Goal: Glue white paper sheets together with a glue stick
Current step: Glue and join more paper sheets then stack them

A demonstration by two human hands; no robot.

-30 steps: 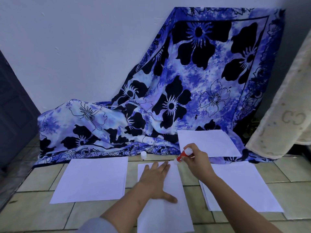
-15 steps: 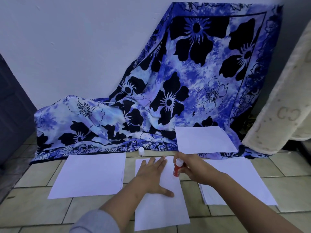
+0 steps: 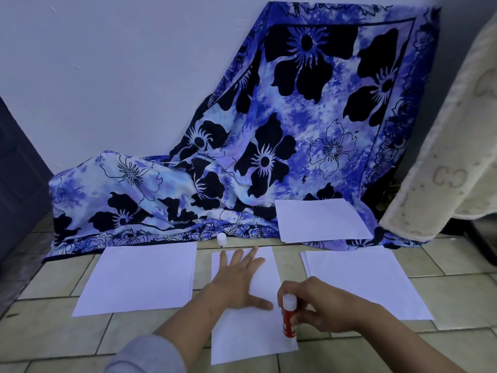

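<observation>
White middle sheet: lies flat on the floor tiles. Its long axis runs away from the person, with a short edge nearest the camera.
Left hand: palm down on the middle sheet's far half. The fingers are straight and spread, pointing away, and the thumb stretches toward the sheet's right edge. It grasps nothing.
Sleeve: grey, on the left forearm, off the middle sheet's near left corner.
Right hand: over the middle sheet's right edge, fingers curled round the glue stick from the right.
Glue stick: red body with a white end. Its long axis is near upright, white end up and red end down on the middle sheet, close to the right edge. It stands just right of the left thumb tip, apart from it.
Cap: small and white, on the tiles just beyond the middle sheet's far left corner.
Left stack: white paper left of the middle sheet, with bare tile between them.
Right stack: white paper right of the middle sheet, apart from it. Several edges show on its left side.
Far stack: white paper beyond the middle sheet and to its right, lying on the cloth.
Cloth: blue and white with black flowers, draped from the wall down to the floor beyond the middle sheet.
Blanket: cream, hanging well right of the middle sheet.
</observation>
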